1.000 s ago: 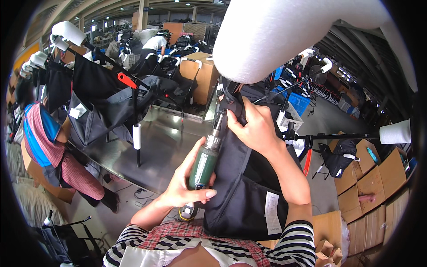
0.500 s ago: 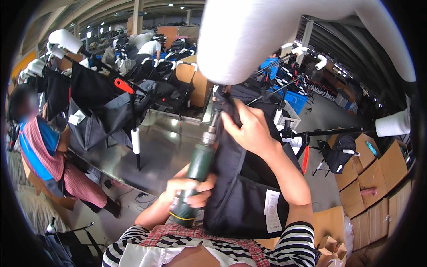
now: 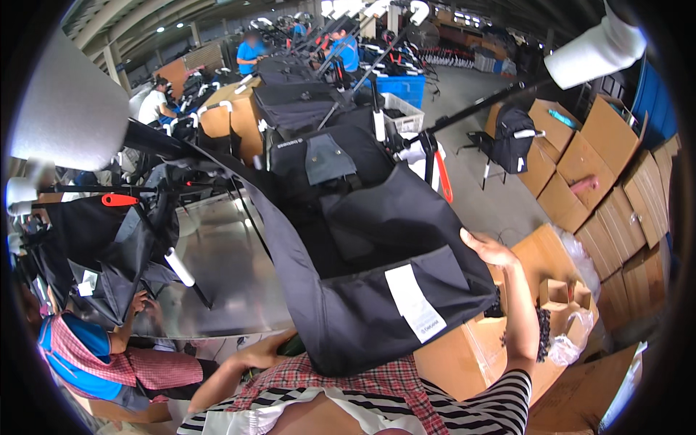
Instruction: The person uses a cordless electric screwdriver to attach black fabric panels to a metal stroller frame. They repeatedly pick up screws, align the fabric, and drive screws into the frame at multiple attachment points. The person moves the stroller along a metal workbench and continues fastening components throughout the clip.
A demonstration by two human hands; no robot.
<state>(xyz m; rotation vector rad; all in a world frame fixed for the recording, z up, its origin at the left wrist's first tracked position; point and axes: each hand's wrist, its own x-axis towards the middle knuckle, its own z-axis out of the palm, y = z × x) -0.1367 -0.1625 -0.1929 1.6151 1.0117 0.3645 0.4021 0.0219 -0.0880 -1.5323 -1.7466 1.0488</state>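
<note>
A black fabric stroller seat (image 3: 293, 283) spreads out in front of me, with a white label (image 3: 413, 301) on its near panel. At the seat's right edge, my right hand (image 3: 491, 251) grips the cloth, thumb on top and fingers hidden beneath. Low beside the near left corner, my left hand (image 3: 262, 353) is closed round a green power screwdriver (image 3: 292, 346), mostly covered by the fabric. White foam wraps the frame's ends (image 3: 594, 54), and a red lever (image 3: 442, 177) hangs from the tube on the right.
A co-worker in blue and a checked apron (image 3: 80, 355) stands at left by a metal table (image 3: 225, 268) bearing another black stroller (image 3: 94, 239). Cardboard boxes (image 3: 602, 181) pile up at right. An open carton (image 3: 464, 355) sits close by my right arm.
The screwdriver has come down from the frame joint towards my waist. My right hand has shifted from that joint to the seat's right edge, and the seat now lies spread and turned.
</note>
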